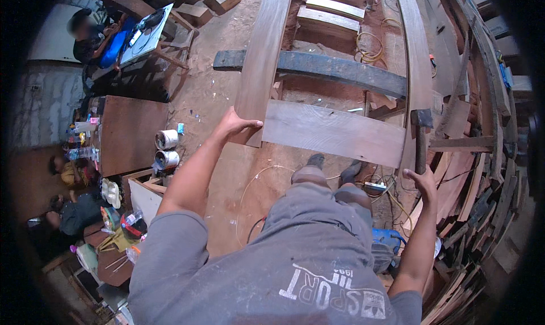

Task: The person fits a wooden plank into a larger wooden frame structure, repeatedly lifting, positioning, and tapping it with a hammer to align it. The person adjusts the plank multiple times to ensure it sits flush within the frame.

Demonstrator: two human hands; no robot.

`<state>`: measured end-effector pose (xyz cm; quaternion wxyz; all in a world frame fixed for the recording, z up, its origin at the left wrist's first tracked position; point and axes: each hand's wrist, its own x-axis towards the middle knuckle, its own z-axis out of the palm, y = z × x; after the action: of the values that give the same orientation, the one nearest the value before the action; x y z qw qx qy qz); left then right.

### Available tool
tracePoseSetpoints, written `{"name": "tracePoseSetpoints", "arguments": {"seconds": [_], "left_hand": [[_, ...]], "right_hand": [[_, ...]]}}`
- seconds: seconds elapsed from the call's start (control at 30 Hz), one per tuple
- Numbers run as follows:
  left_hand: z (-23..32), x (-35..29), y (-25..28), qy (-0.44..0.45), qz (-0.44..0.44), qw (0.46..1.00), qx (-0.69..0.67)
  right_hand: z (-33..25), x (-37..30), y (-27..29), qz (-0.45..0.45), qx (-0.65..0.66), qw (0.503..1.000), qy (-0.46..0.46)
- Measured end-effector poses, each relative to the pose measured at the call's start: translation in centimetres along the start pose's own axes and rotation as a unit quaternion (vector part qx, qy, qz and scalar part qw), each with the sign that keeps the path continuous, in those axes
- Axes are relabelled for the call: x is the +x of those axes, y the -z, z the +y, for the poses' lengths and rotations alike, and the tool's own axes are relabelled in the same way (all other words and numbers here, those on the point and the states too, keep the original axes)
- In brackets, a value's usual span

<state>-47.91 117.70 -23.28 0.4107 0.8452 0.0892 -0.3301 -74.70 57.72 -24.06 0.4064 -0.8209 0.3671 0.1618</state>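
Observation:
A wooden frame lies before me: a long left board [262,53], a long right board [417,47] and a wide crosspiece [335,127] joining them near my end. A dark beam [318,68] passes beneath the long boards. My left hand [235,125] is closed round the near end of the left board, thumb on top and fingers hidden at its outer side. At the right board's near end, my right hand [421,182] grips the lower handle of a hammer [420,133]. The hammer's dark head points away from me, beside that board.
Stacked planks [329,19] lie beyond the beam. Timber offcuts [471,211] crowd the right side. Two white buckets [166,139] stand left, near a brown cabinet [133,133]. A blue machine [387,239] and cables sit by my legs. Other people are at the far left.

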Motion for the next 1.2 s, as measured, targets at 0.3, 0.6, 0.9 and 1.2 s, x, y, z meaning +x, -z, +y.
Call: {"name": "tracePoseSetpoints", "arguments": {"seconds": [0.3,0.6,0.9,1.2], "left_hand": [[-3.0,3.3,-0.5,-0.097,0.013,0.995,0.012],[-3.2,3.9,-0.4,-0.059,0.024,0.997,0.040],[-1.2,2.7,-0.1,-0.089,-0.002,0.996,0.006],[-4.8,5.1,-0.2,-0.064,0.064,0.994,0.057]], "right_hand": [[0.7,1.3,-0.8,0.039,0.002,0.999,0.002],[2.7,2.5,-1.1,0.005,0.075,0.997,-0.012],[0.5,1.2,-0.9,0.026,0.060,0.998,0.000],[0.5,1.4,-0.5,0.042,-0.002,0.999,-0.020]]}}
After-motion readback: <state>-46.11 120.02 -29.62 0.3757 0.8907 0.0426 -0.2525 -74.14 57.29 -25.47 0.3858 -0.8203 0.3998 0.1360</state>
